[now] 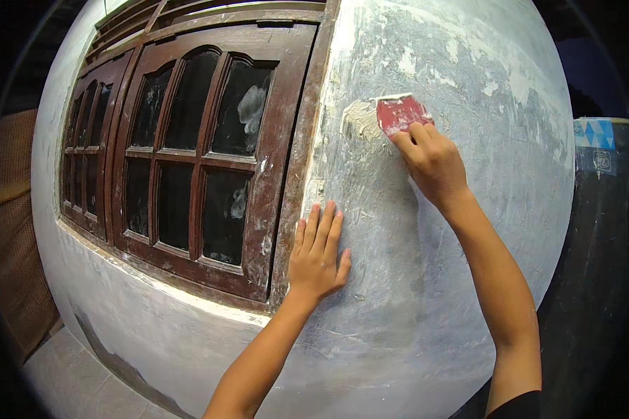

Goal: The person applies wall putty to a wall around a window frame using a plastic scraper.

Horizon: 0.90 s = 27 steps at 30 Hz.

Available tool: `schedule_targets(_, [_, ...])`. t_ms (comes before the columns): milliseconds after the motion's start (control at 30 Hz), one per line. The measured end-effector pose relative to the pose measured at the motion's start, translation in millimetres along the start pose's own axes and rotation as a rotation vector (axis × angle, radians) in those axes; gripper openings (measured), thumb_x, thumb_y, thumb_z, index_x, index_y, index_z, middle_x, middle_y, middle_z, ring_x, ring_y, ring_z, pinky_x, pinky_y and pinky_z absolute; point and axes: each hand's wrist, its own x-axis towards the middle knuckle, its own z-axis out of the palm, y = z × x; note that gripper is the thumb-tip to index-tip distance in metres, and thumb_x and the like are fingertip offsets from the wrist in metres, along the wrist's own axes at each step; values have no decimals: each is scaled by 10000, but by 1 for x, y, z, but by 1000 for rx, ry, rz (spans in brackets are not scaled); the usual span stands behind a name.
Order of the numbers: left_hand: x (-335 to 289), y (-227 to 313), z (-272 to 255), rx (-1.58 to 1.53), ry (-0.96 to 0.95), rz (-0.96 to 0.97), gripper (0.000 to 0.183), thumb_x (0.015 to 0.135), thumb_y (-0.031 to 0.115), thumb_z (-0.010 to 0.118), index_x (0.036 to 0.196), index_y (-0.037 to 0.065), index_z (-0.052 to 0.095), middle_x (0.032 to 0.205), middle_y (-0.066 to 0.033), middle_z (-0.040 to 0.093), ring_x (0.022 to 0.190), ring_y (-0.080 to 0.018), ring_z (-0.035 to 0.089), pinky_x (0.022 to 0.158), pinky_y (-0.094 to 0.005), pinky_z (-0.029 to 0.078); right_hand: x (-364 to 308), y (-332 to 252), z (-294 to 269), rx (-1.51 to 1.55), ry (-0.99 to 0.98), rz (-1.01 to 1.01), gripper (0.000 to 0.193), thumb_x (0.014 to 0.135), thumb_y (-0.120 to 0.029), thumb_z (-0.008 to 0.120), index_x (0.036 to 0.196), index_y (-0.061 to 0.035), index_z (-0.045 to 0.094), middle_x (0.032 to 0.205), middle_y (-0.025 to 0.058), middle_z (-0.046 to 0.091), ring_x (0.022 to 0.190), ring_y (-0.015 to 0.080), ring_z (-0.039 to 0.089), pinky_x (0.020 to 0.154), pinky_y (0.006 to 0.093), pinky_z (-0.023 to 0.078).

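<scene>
**Right hand (pixel 433 162) gripped a red scraper (pixel 402 114) to the right of the brown window (pixel 197 158)**

The two hands were well apart, both on the right side of the window. The right hand, level with the window's upper panes, was closed on the scraper, its fingers bent around the lower right part of the tool. The left hand (pixel 318 257) was open and empty, laid flat on the grey wall (pixel 482 209) just beside the window's right edge, with its fingers pointing up, slightly spread, and its thumb held out away from the window.

The scraper slanted up out of the grip and leaned toward the window; a whitish paste coated its top edge, and more was smeared across its face. Fingers hid part of it, so its long axis could not be told for certain, nor whether it touched the wall. A cream patch of paste (pixel 361 120) lay between the scraper and the window.

White smears marked the window's dark glass (pixel 225 140). Farther right of the window stood a dark container (pixel 583 244) with a blue-and-white band (pixel 595 134); left of the window hung a brown woven sheet (pixel 10 230), and tiled floor (pixel 77 377) showed below.
</scene>
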Motion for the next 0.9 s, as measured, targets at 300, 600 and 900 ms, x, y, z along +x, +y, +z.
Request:
schedule_targets(300, [0, 0, 0, 7, 9, -1, 684, 846, 299, 557, 1461, 39, 410, 1555, -161, 367, 1457, -359, 305, 1183, -503, 225, -12, -4, 17, -56, -151, 76, 151, 806, -56, 605, 954, -81, 592, 860, 78, 588, 790, 208, 654, 606, 309, 570])
schedule_targets(600, [1, 2, 0, -7, 9, -3, 676, 844, 287, 564, 1455, 36, 418, 1552, -165, 371, 1457, -362, 305, 1181, -513, 224, -3, -6, 15, 70, -482, 133, 180, 864, -30, 518, 1041, -17, 554, 949, 140, 605, 901, 301, 651, 733, 402, 571])
schedule_targets(900, [2, 1, -4, 0, 11, -6, 670, 835, 275, 573, 1443, 34, 426, 1542, -162, 384, 1456, -361, 306, 1182, -513, 223, -10, -9, 6, 260, -534, 155, 172, 888, -34, 488, 1050, -13, 540, 965, 168, 600, 915, 347, 632, 783, 449, 536])
